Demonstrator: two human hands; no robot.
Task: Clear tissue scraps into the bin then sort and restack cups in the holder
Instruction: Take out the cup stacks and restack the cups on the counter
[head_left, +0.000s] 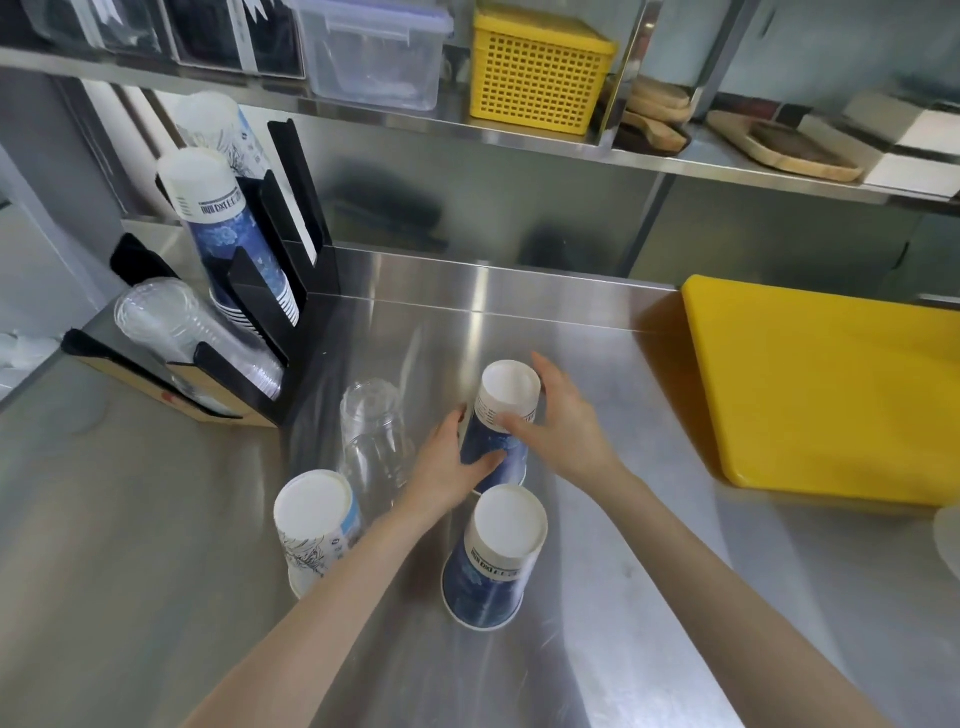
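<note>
Both hands, left (451, 467) and right (563, 434), clamp the upside-down dark-blue paper cup (500, 426) mid-desk. Another blue cup (493, 558), white-patterned paper cup (317, 525) and clear plastic cups (375, 436) remain unsorted on the steel desk (156, 545). No tissue scraps visible; bin unseen. Black cup holder (291, 249) left, part-filled.

Honestly nothing's readable here. The dark blue paper cups (493, 561) have a band of blocky print near the base, too blurry to make out any letters.
</note>
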